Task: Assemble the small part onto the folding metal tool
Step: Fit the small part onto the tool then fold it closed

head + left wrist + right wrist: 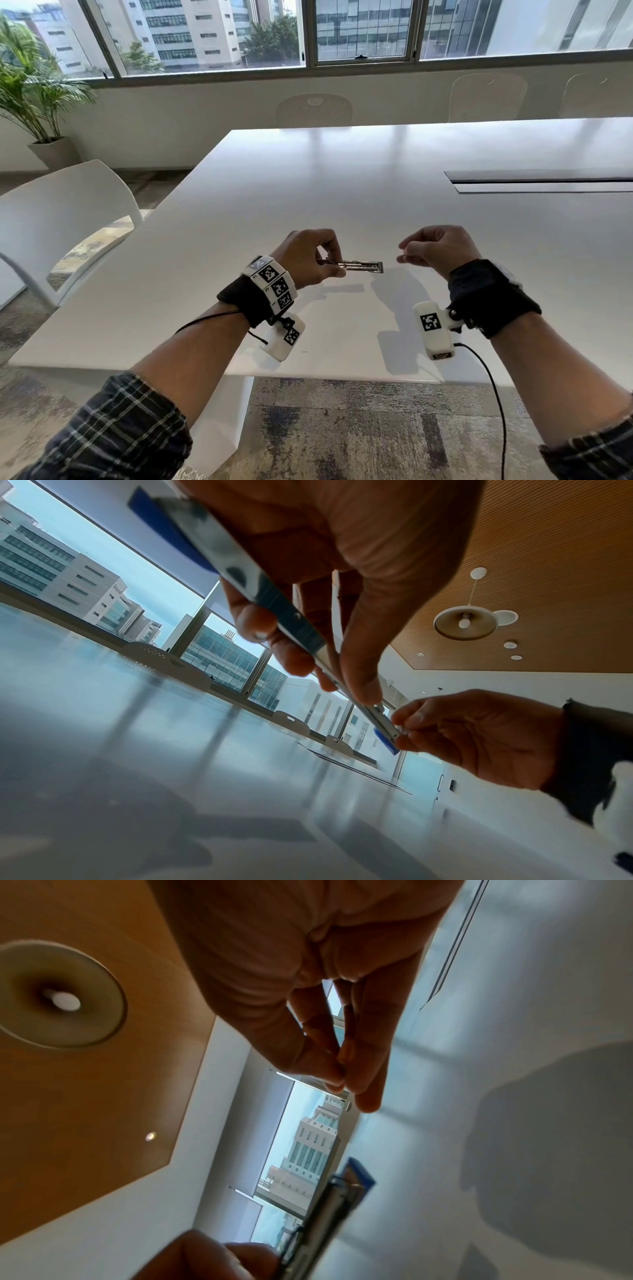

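My left hand [334, 262] grips the folding metal tool [359, 266], a slim silvery bar held level above the white table [308, 171], its free end pointing right. The left wrist view shows my thumb and fingers curled round the tool [301, 631], which has a blue piece [387, 741] at its far end. My right hand [401, 253] hovers just right of that end and pinches a tiny small part [335, 1086] between thumb and forefinger; the part is barely visible. In the head view a short gap separates the right fingertips from the tool.
A white chair [68, 212] stands at the table's left side, with more chairs [313, 109] along the far edge. A dark cable slot [541, 180] cuts the tabletop at the right. A potted plant [34, 85] is at the far left. Wrist-camera cables hang below both forearms.
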A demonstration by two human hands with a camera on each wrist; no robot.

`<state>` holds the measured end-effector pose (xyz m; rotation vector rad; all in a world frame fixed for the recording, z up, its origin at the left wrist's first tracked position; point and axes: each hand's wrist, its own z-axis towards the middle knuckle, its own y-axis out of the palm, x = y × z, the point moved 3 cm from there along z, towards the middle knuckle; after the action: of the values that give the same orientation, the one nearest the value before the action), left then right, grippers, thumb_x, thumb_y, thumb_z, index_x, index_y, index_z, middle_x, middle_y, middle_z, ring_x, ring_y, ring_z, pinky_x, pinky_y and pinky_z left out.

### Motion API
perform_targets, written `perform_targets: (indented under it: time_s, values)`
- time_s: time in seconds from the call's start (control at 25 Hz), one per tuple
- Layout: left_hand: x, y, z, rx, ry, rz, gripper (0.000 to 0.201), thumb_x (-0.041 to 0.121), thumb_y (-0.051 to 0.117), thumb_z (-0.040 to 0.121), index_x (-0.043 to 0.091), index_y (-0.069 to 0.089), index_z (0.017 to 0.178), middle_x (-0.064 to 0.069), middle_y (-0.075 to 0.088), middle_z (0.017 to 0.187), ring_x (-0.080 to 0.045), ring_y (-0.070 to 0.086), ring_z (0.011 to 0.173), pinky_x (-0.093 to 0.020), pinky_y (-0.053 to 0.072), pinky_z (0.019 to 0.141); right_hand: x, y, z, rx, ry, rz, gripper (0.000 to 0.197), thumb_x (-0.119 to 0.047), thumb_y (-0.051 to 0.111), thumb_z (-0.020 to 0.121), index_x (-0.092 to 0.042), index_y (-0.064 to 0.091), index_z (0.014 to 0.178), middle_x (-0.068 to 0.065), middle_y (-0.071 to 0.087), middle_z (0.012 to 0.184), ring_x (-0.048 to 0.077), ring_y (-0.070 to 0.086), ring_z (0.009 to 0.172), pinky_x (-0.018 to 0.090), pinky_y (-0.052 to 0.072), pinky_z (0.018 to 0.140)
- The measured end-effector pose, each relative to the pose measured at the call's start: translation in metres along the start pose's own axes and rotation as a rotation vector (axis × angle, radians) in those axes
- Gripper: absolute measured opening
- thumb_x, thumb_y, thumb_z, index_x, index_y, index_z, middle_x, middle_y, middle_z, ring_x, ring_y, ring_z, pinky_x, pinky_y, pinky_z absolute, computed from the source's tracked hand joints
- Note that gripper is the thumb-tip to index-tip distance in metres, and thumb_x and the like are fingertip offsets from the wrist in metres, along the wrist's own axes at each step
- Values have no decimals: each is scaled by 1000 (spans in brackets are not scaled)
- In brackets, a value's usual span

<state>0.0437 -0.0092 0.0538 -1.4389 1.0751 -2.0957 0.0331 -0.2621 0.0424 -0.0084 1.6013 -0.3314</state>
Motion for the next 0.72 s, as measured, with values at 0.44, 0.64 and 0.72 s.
perform_targets:
  time_s: [0.44, 0.64, 0.72]
  values:
    - [8, 9, 7, -35, 39, 1, 20, 14, 89, 77, 13, 72, 88, 6, 68, 85, -20, 70, 70, -9, 44, 51, -17, 16, -18, -199, -129, -59, 15, 6, 74, 80, 5, 74, 95, 19, 79, 88, 12, 77, 74, 20, 60, 76]
    - [9, 11, 7, -9, 30, -15, 19, 13, 88, 76, 13, 73, 86, 3, 72, 85, -21, 73, 74, -7, 46, 54, -14, 20, -16, -127, -208, -177, 15, -9, 87, 68, -18, 82, 79, 5, 80, 77, 24, 78, 80, 35, 61, 85]
    - [11, 11, 6, 0, 18, -37, 19, 13, 88, 76, 14, 73, 87, 4, 73, 78, -20, 73, 72, -7, 45, 53, -15, 21, -17, -118, -242, -241, 15, -18, 90, 65, -23, 82, 76, -3, 80, 73, 15, 76, 74, 30, 60, 79]
